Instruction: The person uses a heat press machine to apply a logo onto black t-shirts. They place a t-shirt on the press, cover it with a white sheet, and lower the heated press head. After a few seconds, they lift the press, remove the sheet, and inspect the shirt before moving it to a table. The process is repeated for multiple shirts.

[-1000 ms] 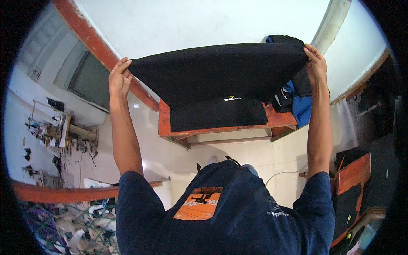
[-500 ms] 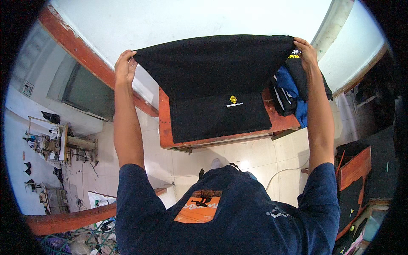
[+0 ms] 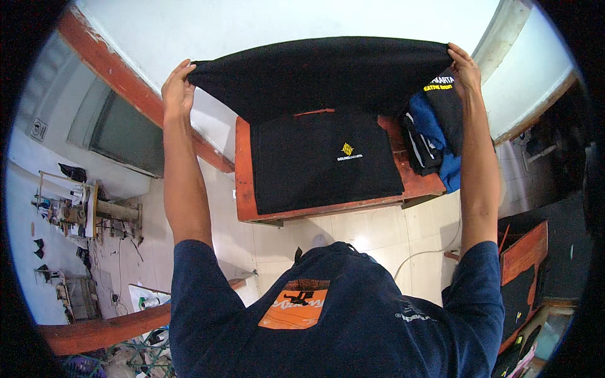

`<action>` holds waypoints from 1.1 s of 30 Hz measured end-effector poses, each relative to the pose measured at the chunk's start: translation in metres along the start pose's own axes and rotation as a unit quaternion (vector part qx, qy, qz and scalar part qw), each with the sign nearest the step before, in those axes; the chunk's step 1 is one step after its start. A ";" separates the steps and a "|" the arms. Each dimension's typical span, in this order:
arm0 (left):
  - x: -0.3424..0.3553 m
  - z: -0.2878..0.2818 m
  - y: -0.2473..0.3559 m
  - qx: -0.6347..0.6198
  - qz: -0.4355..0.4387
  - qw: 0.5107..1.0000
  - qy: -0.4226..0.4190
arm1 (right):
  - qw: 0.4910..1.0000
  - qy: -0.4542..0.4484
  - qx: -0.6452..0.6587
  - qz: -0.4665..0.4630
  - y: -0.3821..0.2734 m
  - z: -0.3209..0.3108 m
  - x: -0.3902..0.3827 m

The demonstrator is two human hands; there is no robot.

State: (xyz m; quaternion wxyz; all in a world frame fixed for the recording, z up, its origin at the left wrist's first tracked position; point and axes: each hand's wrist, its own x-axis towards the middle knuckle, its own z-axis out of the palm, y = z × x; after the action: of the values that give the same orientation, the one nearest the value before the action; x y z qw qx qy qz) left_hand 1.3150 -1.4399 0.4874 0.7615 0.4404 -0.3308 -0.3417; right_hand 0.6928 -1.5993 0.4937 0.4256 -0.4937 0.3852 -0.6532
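Note:
Stretched between my hands at the far side is a wide black cloth [image 3: 328, 75], raised above a small red-brown wooden table [image 3: 246, 170]. My left hand [image 3: 179, 91] pinches its left corner and my right hand [image 3: 466, 70] pinches its right corner. Beneath it, a black fabric piece [image 3: 296, 170] with a small yellow and white print lies flat on the table. A sliver of red tabletop shows at the far edge of this piece. I cannot tell whether the raised cloth and the lying piece are joined.
At the table's right end lies a pile of folded black and blue garments [image 3: 435, 132]. A white wall [image 3: 283, 22] rises behind the table. Machine-like equipment [image 3: 79, 205] stands far left; a red wooden rail [image 3: 113, 327] runs lower left. A cable [image 3: 416, 255] lies on the tiled floor.
Both hands have moved farther up and slightly apart, lifting the black cloth. More of the lying piece now shows, with a strip of red tabletop at its far edge.

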 end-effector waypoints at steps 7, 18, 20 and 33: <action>-0.005 0.004 0.012 0.026 0.038 0.997 0.058 | 0.998 0.047 -0.025 -0.027 -0.004 0.012 -0.006; 0.034 -0.004 -0.041 0.020 -0.027 0.996 0.081 | 0.987 0.074 -0.139 -0.031 0.054 0.031 0.022; 0.039 -0.006 -0.050 0.006 -0.039 0.994 0.102 | 0.992 0.073 -0.108 0.000 0.064 0.039 0.022; -0.095 -0.084 -0.066 -0.101 0.052 0.993 0.026 | 0.998 0.004 0.067 0.004 0.061 -0.016 -0.080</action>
State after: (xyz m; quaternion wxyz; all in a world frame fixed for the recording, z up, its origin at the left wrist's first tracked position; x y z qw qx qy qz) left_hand 1.3155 -1.3497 0.3762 0.8272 0.3519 -0.2974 -0.3216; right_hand 0.7000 -1.5437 0.4088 0.4591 -0.4596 0.3440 -0.6780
